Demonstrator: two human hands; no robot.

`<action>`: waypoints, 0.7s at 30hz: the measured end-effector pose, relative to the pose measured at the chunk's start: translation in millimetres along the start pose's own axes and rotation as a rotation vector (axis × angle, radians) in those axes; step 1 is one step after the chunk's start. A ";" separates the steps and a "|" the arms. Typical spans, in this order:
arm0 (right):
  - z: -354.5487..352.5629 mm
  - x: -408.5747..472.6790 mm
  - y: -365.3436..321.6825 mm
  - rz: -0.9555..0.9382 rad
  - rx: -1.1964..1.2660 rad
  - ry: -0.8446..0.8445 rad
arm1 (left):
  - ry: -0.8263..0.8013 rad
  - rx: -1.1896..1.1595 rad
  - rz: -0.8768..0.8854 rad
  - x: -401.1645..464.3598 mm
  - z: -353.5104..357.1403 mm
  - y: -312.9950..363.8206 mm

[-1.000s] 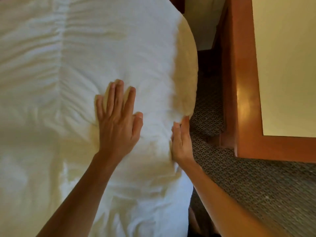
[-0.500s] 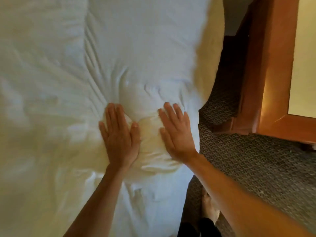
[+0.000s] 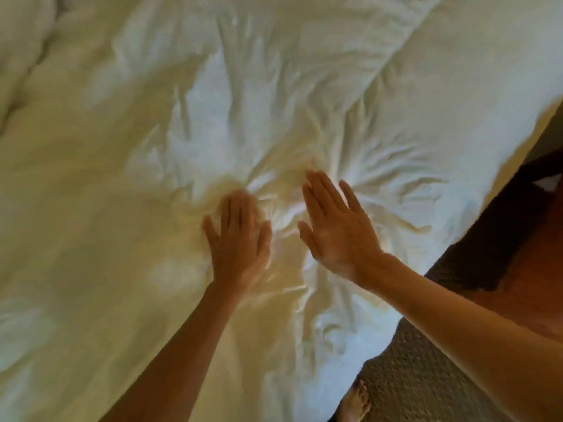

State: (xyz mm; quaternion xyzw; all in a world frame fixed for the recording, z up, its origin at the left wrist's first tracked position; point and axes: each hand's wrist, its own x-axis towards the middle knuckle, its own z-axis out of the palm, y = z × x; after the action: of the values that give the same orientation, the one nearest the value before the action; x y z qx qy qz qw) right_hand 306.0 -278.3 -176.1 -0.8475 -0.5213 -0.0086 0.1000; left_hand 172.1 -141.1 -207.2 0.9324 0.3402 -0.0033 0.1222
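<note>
Duvet [image 3: 274, 86]: white and puffy, spread over the bed (itself hidden beneath) and filling most of the view. Its right edge drops off the bed side toward the carpet [image 3: 411, 376].

Surface: creases fan out like a star from the spot just beyond the fingertips. A bunched ridge lies between the two hands, with more rumples running down toward the near edge. The far left is smoother, with only soft swells.

Left hand [image 3: 237, 239]: palm down on the cloth, fingers [image 3: 240, 205] straight and close together, thumb out, tips sunk into the filling. It is motion-blurred.

Right hand [image 3: 338, 229]: just beside the left, not touching it. Fingers [image 3: 323, 193] straight and slightly fanned, thumb out. Cannot tell whether the palm bears on the cloth or rides just above it.

Step in hand, as judged: smoothing the duvet flat. To do it well:
- Keep the palms flat and the pressure light, since the soft filling drags with the hand.
- Sweep away from the crease knot, hands parting rather than converging. Converging would likely heap the ridge higher.
- Work the slack toward the hanging edge.

Around: dark patterned carpet, reddish wooden furniture [image 3: 533, 269] at the right, and a bare foot [image 3: 356, 403] at the bottom edge
</note>
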 end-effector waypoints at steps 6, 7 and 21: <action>7.4 95.2 11.0 -0.294 -0.130 -0.029 | 0.153 -0.036 -0.213 38.1 -29.5 -56.1; 16.1 100.6 22.8 -0.282 -0.136 -0.071 | 0.037 0.008 -0.167 38.6 -20.5 -62.5; 55.8 269.6 -65.1 -0.414 -0.097 0.081 | 0.208 0.069 -0.200 173.6 -42.8 -149.7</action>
State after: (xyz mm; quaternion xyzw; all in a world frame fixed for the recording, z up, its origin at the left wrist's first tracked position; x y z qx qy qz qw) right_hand 366.4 -2.2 -188.3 -0.7250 -0.6789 -0.0878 0.0761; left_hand 207.1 89.4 -214.9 0.8929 0.4417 0.0695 0.0531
